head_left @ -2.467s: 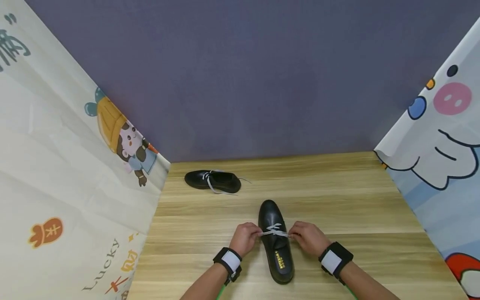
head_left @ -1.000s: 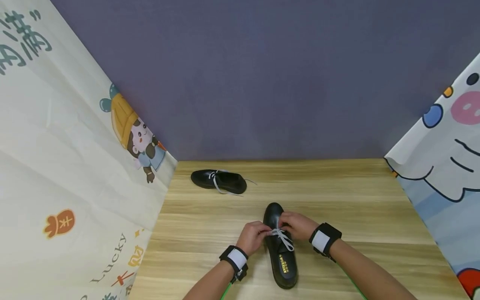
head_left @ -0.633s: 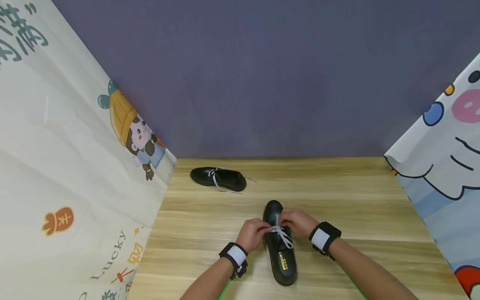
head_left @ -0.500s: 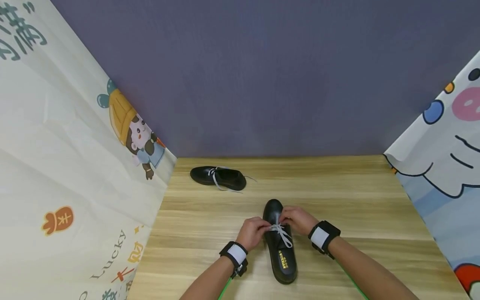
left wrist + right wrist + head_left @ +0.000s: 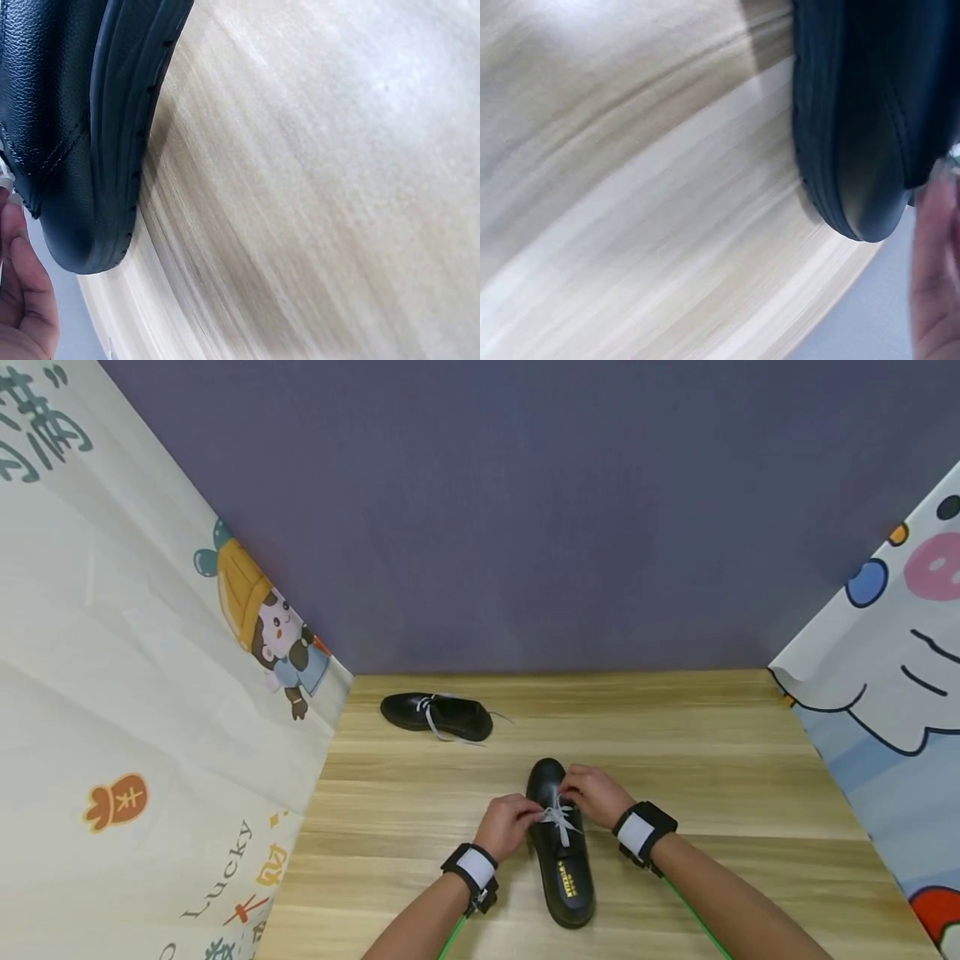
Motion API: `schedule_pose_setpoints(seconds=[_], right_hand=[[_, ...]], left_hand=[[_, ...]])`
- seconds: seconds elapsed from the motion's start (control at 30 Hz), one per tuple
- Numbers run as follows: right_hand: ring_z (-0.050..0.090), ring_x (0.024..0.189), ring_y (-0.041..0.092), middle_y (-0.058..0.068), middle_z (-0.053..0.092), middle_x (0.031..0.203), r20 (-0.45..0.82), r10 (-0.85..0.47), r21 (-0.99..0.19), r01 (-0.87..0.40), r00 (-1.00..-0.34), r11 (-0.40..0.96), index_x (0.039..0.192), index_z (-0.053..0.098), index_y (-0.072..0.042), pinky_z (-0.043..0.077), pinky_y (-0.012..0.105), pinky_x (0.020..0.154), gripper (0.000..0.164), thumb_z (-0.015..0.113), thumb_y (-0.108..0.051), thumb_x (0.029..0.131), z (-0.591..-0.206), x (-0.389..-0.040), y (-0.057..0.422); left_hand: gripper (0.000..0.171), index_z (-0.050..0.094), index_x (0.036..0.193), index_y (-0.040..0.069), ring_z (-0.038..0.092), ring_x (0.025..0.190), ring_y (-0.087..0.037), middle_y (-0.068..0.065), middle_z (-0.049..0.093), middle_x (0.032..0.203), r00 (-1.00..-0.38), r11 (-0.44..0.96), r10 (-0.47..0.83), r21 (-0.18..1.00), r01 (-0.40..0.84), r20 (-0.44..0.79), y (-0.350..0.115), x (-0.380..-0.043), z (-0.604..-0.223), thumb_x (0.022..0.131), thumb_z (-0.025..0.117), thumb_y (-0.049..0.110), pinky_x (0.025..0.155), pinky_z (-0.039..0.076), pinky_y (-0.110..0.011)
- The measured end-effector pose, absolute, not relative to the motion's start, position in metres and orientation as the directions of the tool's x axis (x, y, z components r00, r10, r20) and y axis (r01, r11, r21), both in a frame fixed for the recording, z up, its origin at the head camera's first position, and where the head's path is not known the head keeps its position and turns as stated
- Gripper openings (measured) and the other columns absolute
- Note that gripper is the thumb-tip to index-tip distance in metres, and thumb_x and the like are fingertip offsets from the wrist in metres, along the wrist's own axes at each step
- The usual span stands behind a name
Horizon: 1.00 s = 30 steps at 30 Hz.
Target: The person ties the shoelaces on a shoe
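Note:
A black lace-up shoe (image 5: 566, 881) stands on the wooden surface, toe pointing away from me. Its white shoelace (image 5: 558, 818) is gathered in a tangle over the tongue, with strands lying toward the heel. My left hand (image 5: 504, 827) pinches the lace at the shoe's left side. From the right, my right hand (image 5: 597, 795) reaches over the vamp and pinches a strand just above the tangle. In the left wrist view the shoe (image 5: 112, 135) shows its side, with the left fingers at the lace edge. The right wrist view has the right hand (image 5: 934, 277) partly cut off.
A second black shoe (image 5: 435, 716) lies farther back on the left, toe to the left, its laces trailing loose. A dark grey-blue panel (image 5: 555, 527) rises behind the wooden surface (image 5: 697, 760). Printed white sheets flank the left (image 5: 150, 693) and right (image 5: 885, 677).
Both hands were pulling lace ends apart sideways; the right hand then came over the shoe. Latterly it has drawn slightly away toward the toe, and the strands near the heel have shortened and shifted.

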State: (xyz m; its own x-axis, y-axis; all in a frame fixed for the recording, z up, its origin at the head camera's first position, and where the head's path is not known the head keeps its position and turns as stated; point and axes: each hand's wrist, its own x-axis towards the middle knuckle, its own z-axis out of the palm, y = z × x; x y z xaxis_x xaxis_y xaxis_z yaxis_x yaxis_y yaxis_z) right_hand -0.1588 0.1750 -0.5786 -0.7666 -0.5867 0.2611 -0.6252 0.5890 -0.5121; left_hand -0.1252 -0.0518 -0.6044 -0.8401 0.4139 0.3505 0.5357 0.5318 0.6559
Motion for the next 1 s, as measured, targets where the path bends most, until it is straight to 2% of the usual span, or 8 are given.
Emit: schedule_pose_setpoints(seconds=[0.13,0.23,0.33,0.47,0.53,0.6,0.8,1.0], right_hand=[[0.056,0.084,0.015,0.006,0.053,0.101,0.329,-0.514,-0.506,-0.607,-0.792,0.612,0.109,0.065,0.000,0.052,0.029,0.071,0.025,0.067,0.010,0.086,-0.581,-0.149,0.180],[0.053,0.080,0.013,0.003,0.052,0.096,0.379,-0.467,-0.535,-0.601,-0.799,0.594,0.103,0.062,-0.003,0.049,0.027,0.067,0.019,0.068,0.006,0.087,-0.580,-0.137,0.183],[0.048,0.073,0.009,-0.001,0.051,0.086,0.353,-0.455,-0.559,-0.575,-0.817,0.598,0.095,0.060,-0.009,0.042,0.023,0.062,0.017,0.076,-0.012,0.089,-0.576,-0.122,0.182],[0.041,0.063,0.003,-0.008,0.047,0.076,0.277,-0.455,-0.518,-0.530,-0.847,0.672,0.086,0.054,-0.016,0.035,0.020,0.054,0.040,0.081,-0.045,0.082,-0.576,-0.102,0.170],[0.040,0.061,0.000,-0.010,0.046,0.075,0.266,-0.462,-0.465,-0.533,-0.846,0.707,0.087,0.053,-0.015,0.034,0.019,0.052,0.047,0.082,-0.051,0.079,-0.579,-0.095,0.163],[0.042,0.061,0.000,-0.009,0.046,0.077,0.272,-0.469,-0.425,-0.542,-0.840,0.725,0.089,0.053,-0.014,0.035,0.019,0.051,0.044,0.082,-0.046,0.080,-0.581,-0.091,0.157],[0.047,0.065,0.003,-0.005,0.052,0.080,0.339,-0.448,-0.443,-0.561,-0.827,0.700,0.086,0.062,-0.009,0.042,0.021,0.054,0.022,0.082,-0.004,0.081,-0.580,-0.089,0.157],[0.052,0.071,0.005,-0.003,0.051,0.084,0.396,-0.497,-0.436,-0.635,-0.772,0.638,0.085,0.069,-0.008,0.047,0.023,0.059,0.015,0.080,0.002,0.080,-0.576,-0.094,0.168]], left_hand=[[0.004,0.079,0.090,0.012,0.066,0.079,-0.003,0.003,0.072,0.085,-0.843,0.534,0.411,0.658,0.531,0.347,-0.050,-0.126,-0.605,0.089,0.075,0.011,0.071,0.049,-0.015],[0.004,0.079,0.090,0.012,0.066,0.078,-0.003,0.003,0.072,0.084,-0.847,0.532,0.402,0.665,0.524,0.347,-0.050,-0.127,-0.603,0.089,0.076,0.010,0.071,0.050,-0.015],[0.004,0.079,0.090,0.012,0.065,0.078,-0.003,0.003,0.072,0.084,-0.854,0.528,0.395,0.677,0.513,0.339,-0.050,-0.127,-0.601,0.089,0.076,0.010,0.070,0.050,-0.016],[0.003,0.079,0.091,0.011,0.064,0.077,-0.003,0.002,0.072,0.084,-0.862,0.524,0.393,0.693,0.496,0.320,-0.050,-0.127,-0.599,0.089,0.076,0.011,0.070,0.050,-0.017],[0.003,0.079,0.091,0.010,0.065,0.078,-0.004,0.001,0.073,0.085,-0.863,0.520,0.394,0.698,0.492,0.316,-0.050,-0.127,-0.599,0.089,0.076,0.010,0.070,0.051,-0.017],[0.004,0.078,0.091,0.010,0.065,0.079,-0.005,0.000,0.073,0.086,-0.865,0.515,0.396,0.706,0.487,0.308,-0.050,-0.126,-0.600,0.089,0.076,0.009,0.070,0.051,-0.018],[0.004,0.079,0.092,0.010,0.062,0.076,-0.002,0.002,0.072,0.084,-0.872,0.516,0.392,0.715,0.472,0.293,-0.050,-0.125,-0.600,0.090,0.075,0.012,0.068,0.049,-0.016],[0.003,0.079,0.089,0.010,0.062,0.074,-0.003,0.002,0.071,0.081,-0.866,0.509,0.382,0.709,0.488,0.322,-0.050,-0.123,-0.599,0.089,0.076,0.010,0.067,0.049,-0.016]])
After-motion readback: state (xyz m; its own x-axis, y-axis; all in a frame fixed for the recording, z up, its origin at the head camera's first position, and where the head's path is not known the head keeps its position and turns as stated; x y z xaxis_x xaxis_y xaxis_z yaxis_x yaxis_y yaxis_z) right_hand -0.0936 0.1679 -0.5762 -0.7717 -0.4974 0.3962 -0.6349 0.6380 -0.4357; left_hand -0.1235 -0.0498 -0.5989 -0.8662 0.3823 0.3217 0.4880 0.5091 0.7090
